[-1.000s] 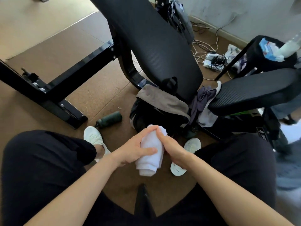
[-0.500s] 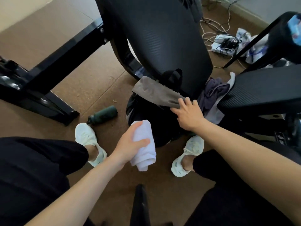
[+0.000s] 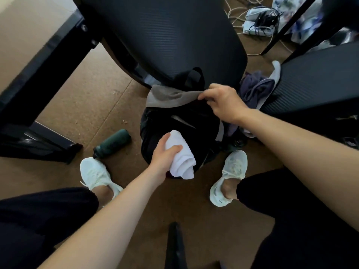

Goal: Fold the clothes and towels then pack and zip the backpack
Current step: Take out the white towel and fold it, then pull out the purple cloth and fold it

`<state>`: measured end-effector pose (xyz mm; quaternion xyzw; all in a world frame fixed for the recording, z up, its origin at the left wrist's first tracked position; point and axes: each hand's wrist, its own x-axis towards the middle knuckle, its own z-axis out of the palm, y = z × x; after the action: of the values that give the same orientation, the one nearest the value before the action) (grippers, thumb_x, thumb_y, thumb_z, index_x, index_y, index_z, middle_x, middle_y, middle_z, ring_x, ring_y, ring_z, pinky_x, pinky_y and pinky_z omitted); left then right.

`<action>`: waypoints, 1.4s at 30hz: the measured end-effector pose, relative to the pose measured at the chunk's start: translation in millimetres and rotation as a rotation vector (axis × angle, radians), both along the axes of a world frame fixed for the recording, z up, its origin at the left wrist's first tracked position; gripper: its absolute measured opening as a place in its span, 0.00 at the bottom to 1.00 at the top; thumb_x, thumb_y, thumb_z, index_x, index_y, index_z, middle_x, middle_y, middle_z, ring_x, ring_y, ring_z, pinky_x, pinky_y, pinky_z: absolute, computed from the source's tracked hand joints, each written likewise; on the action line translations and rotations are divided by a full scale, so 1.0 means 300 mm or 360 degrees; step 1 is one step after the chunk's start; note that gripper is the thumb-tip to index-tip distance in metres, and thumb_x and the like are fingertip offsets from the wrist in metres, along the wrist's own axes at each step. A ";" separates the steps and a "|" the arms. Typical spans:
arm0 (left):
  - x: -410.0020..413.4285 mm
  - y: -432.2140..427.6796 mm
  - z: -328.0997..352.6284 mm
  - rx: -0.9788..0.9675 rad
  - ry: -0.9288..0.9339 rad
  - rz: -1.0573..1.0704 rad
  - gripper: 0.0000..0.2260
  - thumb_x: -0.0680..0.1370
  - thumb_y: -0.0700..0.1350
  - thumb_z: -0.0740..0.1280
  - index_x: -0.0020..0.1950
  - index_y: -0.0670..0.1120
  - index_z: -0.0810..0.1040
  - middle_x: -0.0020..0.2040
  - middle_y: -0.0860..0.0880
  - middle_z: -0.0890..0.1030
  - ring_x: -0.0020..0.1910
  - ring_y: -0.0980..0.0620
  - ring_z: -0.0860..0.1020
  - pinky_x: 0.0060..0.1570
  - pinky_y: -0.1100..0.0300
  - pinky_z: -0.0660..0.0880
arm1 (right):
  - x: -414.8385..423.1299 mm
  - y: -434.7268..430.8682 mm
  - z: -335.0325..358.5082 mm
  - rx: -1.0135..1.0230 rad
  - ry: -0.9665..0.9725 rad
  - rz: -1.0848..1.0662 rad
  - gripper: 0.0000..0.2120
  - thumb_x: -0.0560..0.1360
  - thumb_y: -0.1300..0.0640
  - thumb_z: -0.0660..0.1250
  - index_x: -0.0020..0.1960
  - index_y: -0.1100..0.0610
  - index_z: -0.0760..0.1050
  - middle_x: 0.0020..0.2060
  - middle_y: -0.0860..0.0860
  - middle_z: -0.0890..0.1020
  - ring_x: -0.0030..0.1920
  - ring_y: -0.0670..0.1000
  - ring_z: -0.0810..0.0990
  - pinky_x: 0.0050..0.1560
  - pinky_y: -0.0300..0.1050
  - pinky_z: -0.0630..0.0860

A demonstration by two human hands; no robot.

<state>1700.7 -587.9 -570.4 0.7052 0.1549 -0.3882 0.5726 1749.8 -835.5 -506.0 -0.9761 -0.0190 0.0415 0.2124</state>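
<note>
While my left hand [image 3: 165, 154] is clasping the soft rolled white towel [image 3: 183, 162] mid-roll over the backpack [image 3: 196, 118], my right hand [image 3: 223, 102] is pinching the limp grey cloth [image 3: 171, 97] atop it.

Floor [image 3: 97, 105] is brown, cork-looking board with seams. A black backpack [image 3: 153, 136] stands on it, between and just past the person's two white sneakers [image 3: 95, 174]. A dark green bottle [image 3: 111, 143] lies on its side by the left sneaker. A heap of purple clothes [image 3: 254, 90] sits right of the backpack. There's a black desk foot [image 3: 38, 142] on the left, some crumbs [image 3: 124, 122], and tangled white cables [image 3: 239, 22] at the back.
</note>
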 end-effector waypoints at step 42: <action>0.246 -0.389 -0.371 0.1151 -0.1207 -0.1815 0.27 0.80 0.54 0.63 0.79 0.52 0.67 0.79 0.47 0.66 0.77 0.41 0.63 0.70 0.44 0.65 | 0.063 -0.121 0.066 0.0172 0.0510 0.0055 0.24 0.78 0.63 0.70 0.70 0.45 0.76 0.61 0.52 0.79 0.64 0.58 0.77 0.55 0.41 0.69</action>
<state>1774.5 -704.7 -681.6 0.9038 -0.3216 -0.2804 0.0324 1768.5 -871.8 -486.3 -0.9436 -0.0039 0.1993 0.2642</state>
